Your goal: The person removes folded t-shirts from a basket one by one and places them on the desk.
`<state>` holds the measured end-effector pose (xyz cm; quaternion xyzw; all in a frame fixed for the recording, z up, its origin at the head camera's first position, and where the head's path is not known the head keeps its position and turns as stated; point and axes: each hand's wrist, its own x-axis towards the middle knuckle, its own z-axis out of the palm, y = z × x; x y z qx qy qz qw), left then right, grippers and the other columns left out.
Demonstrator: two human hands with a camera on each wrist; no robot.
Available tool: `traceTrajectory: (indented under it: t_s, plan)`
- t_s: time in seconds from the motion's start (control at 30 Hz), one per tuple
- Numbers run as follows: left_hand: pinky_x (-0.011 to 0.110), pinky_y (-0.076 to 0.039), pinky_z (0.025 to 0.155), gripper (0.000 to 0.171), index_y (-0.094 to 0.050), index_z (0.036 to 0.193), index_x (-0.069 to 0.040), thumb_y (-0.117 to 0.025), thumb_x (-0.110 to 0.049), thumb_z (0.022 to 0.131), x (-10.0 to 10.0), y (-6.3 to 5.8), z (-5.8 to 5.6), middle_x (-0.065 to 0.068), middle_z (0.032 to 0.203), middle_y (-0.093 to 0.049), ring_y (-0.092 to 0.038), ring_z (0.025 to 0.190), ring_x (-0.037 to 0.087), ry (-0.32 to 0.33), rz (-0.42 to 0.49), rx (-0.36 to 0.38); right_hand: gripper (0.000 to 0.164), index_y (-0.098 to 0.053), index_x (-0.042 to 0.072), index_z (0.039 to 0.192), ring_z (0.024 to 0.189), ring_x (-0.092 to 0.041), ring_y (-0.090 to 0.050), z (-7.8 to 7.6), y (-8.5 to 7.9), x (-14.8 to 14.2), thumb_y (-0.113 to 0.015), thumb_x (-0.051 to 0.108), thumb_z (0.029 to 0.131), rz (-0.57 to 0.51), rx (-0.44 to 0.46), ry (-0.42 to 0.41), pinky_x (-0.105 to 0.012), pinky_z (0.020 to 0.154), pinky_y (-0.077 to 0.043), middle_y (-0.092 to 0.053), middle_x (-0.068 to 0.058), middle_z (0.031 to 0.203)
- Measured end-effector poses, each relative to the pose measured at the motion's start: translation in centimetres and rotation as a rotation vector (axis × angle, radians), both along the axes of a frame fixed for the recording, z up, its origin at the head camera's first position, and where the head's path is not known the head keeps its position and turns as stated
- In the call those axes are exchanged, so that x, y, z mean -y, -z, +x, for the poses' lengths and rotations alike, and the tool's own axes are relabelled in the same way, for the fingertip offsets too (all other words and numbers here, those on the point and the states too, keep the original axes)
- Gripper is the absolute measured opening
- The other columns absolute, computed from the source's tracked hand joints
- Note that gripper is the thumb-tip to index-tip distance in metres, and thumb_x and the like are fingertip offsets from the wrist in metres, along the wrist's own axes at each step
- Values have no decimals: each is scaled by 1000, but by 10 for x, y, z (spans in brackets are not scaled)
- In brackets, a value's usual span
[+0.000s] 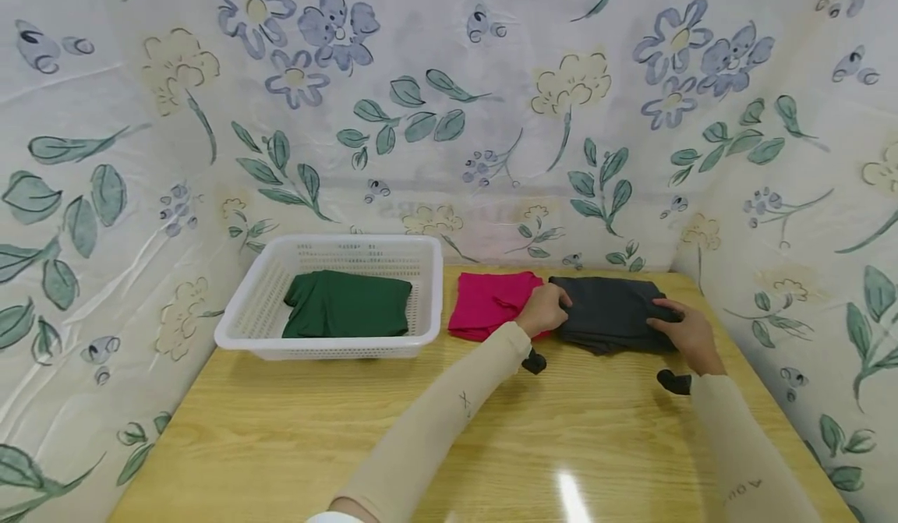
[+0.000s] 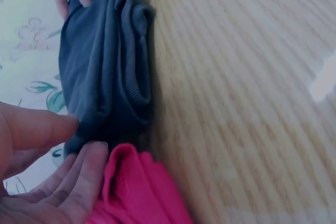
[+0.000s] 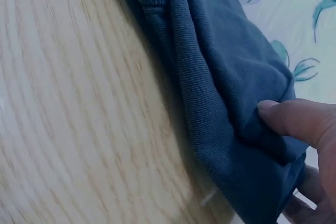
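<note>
Pinching one end of a folded dark-grey cloth [image 1: 610,312] on the yellowish wooden table [image 1: 266,422], the right hand [image 1: 689,336] has fingertips hidden underneath; the left hand [image 1: 543,311] touches the opposite end, its clamping impossible to tell. Left lies partly covered, folded bright-pink cloth [image 1: 484,301], then a white plastic basket [image 1: 330,344] holding folded dark-green cloth [image 1: 351,305].

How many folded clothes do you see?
3: a green one in the white basket, a pink one on the table, right of the basket, and a dark grey one between the left hand and right hand. More may be hidden underneath.
</note>
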<state>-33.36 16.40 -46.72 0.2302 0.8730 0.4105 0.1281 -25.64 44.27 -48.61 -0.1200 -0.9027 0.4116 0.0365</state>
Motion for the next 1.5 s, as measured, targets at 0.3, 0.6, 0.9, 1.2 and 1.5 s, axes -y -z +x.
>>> traceTrajectory:
  t_s: [0.3,0.6,0.9,1.2,1.5]
  plan:
    - [22,-44,56,23,-71,119,1,-63,0,97,18,-15,-1,8,99,-68,-49,60,12,50,24,-13,54,-55,-3,143,131,-52,-47,5,-12,7,-69,27,101,113,-150,39,-63,100,-44,-48,-34,147]
    - [28,-52,63,28,-66,127,5,-61,-6,102,43,-32,-6,15,98,-70,-68,82,36,142,84,12,50,-60,-3,137,120,-45,-58,-2,-30,33,-68,31,101,56,-231,-20,-56,96,-49,-61,-28,134]
    - [51,-58,78,23,-65,124,0,-60,-10,104,73,-52,-9,23,108,-70,-68,91,43,181,127,29,57,-58,1,142,117,-43,-61,-15,-45,72,-68,38,101,52,-233,-185,-53,91,-52,-59,-27,137]
    - [48,-60,79,18,-68,120,-4,-62,-10,103,105,-68,-5,8,101,-71,-72,89,34,174,152,-16,56,-56,2,143,118,-42,-62,-26,-57,116,-67,38,101,-2,-216,-318,-58,95,-51,-58,-24,139]
    - [35,-59,73,23,-66,124,0,-58,-8,104,143,-85,-6,9,100,-71,-70,79,20,191,121,-69,47,-56,5,143,116,-41,-61,-38,-68,162,-69,20,101,-64,-231,-394,-57,95,-51,-58,-24,137]
